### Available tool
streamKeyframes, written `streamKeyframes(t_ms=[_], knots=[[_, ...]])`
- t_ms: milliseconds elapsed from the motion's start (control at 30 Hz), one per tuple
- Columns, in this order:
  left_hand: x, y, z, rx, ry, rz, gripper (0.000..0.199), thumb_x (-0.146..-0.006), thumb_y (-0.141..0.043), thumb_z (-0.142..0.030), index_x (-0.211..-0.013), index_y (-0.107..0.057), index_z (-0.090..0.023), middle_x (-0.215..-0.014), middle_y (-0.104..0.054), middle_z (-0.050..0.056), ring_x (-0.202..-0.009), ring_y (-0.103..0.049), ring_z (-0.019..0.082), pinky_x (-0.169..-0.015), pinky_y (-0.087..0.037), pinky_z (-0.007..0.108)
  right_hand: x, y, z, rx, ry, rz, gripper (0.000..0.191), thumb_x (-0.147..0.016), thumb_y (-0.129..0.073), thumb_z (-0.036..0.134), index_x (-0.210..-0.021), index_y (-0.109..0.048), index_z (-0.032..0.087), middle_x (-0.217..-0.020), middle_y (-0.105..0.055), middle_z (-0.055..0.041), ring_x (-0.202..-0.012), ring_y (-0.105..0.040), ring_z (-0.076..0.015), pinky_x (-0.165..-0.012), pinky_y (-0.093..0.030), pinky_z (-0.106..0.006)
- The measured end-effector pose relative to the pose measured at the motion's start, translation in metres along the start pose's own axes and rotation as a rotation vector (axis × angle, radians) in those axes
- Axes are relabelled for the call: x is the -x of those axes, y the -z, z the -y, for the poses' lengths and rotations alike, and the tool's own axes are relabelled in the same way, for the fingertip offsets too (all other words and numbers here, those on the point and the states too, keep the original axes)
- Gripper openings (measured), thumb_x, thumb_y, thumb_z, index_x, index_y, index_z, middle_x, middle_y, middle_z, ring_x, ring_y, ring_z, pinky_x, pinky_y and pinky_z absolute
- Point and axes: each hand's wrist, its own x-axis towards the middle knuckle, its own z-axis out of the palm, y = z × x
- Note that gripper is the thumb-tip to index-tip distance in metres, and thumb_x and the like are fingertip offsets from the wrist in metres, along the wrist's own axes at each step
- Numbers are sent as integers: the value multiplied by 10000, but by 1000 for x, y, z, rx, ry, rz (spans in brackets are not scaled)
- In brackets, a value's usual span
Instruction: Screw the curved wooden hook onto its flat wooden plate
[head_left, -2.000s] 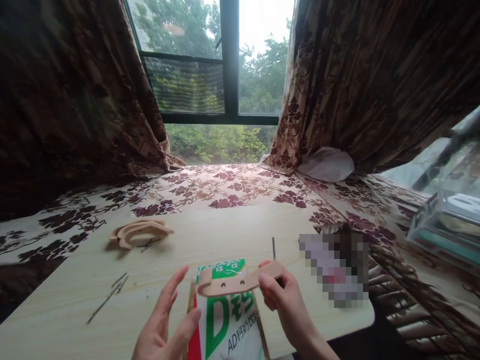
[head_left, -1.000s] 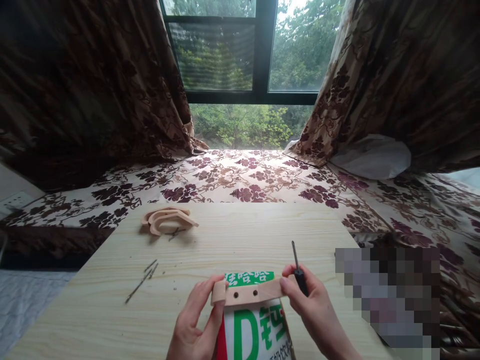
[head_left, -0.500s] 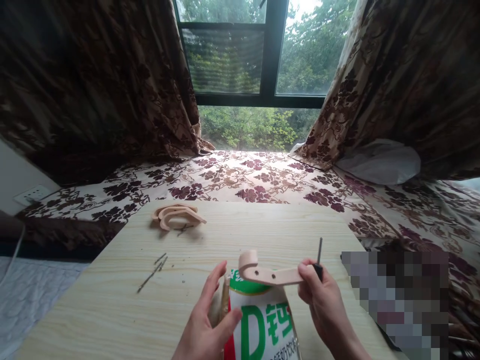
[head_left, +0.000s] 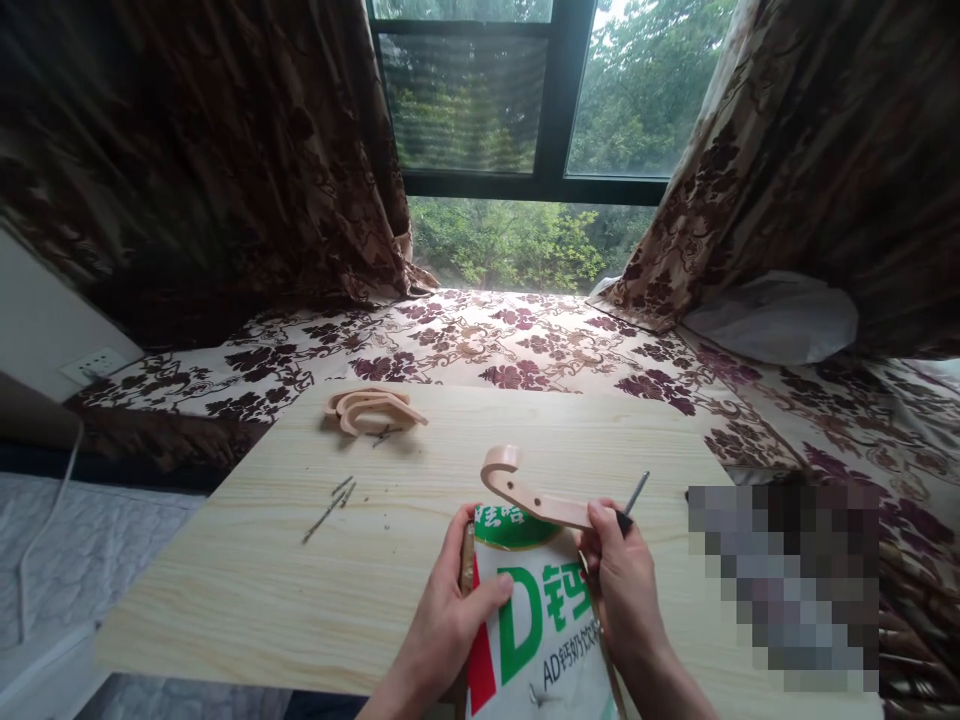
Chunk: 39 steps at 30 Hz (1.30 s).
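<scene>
Gripping printed AD milk-drink package (head_left: pixel 536 610) with left hand (head_left: pixel 450 625), pressing thumb onto front face, wrapping fingers around left edge. Pinching pale wooden hook (head_left: pixel 551 507) by straight end with right hand (head_left: pixel 626 575), just at package's upper right corner. Holding dark-handled screwdriver (head_left: pixel 637 496) in same right hand, pointing metal shaft up and rightward, away from package. Aiming hook's curled end up and left, above package's top edge, showing two dark holes along shank; leaving contact with package unclear.

Showing left of package, on light wood-grain tabletop (head_left: pixel 247 600): thin screw-like metal rods (head_left: pixel 324 518), lying loose, close together. Showing beyond and left of package: nested curved wooden pieces (head_left: pixel 346 412), lying on edge, with small metal bits (head_left: pixel 384 436) just beside. Showing right of package: pixelated patch (head_left: pixel 784 590), hiding all detail.

Showing well beyond package: floral cloth (head_left: pixel 450 345), then dark-framed window (head_left: pixel 562 120) between patterned curtains (head_left: pixel 300 150); also whitish plastic bag (head_left: pixel 780 315), beyond and right. Showing far left of package: wall socket (head_left: pixel 91 365).
</scene>
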Motion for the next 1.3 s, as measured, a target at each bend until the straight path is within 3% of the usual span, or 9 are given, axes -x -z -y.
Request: streamKeyframes(t_ms=[233, 533, 667, 800, 900, 1000, 1167, 1200, 1300], knots=[[-15, -2, -6, -82, -44, -138, 505, -720, -656, -447, -1103, -415, -223, -906, -652, 23, -687, -655, 191, -580, -534, 284, -2, 2, 3, -29, 29, 24, 359, -632, -757, 398, -823, -517, 211, -511, -410, 108, -436, -322, -52, -395, -291, -151], [-20, -4, -5, -200, -139, -212, 402, -757, -602, -494, -989, -440, -209, -793, -638, 4, -679, -649, 194, -624, -541, 329, -10, 19, 29, -80, 79, 78, 310, -612, -779, 303, -759, -532, 187, -485, -327, 131, -410, -281, -33, -477, -390, -167], [-25, 6, -5, -329, -251, -378, 450, -782, -515, -532, -1061, -387, -203, -922, -608, 50, -772, -646, 213, -685, -541, 368, -10, 26, 37, -73, 125, 57, 311, -611, -782, 306, -770, -545, 182, -488, -338, 131, -407, -284, -30, -476, -395, -165], [-33, 21, -20, -620, -450, -558, 521, -784, -492, -474, -1203, -358, -194, -1228, -465, 128, -1167, -472, 271, -973, -398, 450, -11, 28, 43, -89, 168, 9, 312, -604, -783, 303, -775, -550, 187, -492, -363, 133, -397, -293, -29, -486, -422, -165], [-39, 22, -37, -926, -551, -412, 407, -735, -536, -382, -1114, -531, -233, -1284, -477, 53, -1267, -359, 232, -1094, -233, 380, -12, 26, 48, -117, 179, -17, 322, -580, -795, 287, -772, -556, 187, -496, -378, 135, -393, -289, -28, -503, -448, -167], [-31, 17, -53, -1189, -477, -239, 324, -761, -487, -361, -1049, -608, -274, -1132, -609, 17, -1103, -519, 208, -985, -367, 351, -11, 24, 51, -147, 175, -24, 334, -558, -804, 279, -765, -559, 188, -505, -391, 135, -389, -284, -25, -501, -454, -167], [17, 17, -75, -1495, -163, -404, 449, -788, -407, -514, -1076, -615, -239, -649, -642, 64, -655, -619, 331, -644, -451, 496, -11, 29, 57, -141, 220, -59, 318, -574, -799, 297, -763, -568, 187, -541, -437, 123, -414, -341, -21, -514, -454, -152], [25, 17, -78, -1574, -87, -443, 498, -798, -366, -561, -1137, -575, -263, -706, -655, 50, -666, -625, 319, -643, -457, 481, -13, 30, 58, -143, 234, -70, 317, -576, -797, 299, -763, -567, 187, -555, -454, 118, -426, -360, -22, -512, -451, -148], [29, 14, -80, -1600, -318, -416, 608, -788, -382, -598, -1270, -472, -237, -1141, -613, 83, -1039, -574, 293, -859, -440, 438, -16, 32, 59, -154, 262, -84, 319, -575, -794, 294, -762, -559, 188, -576, -471, 113, -437, -373, -22, -495, -437, -139]])
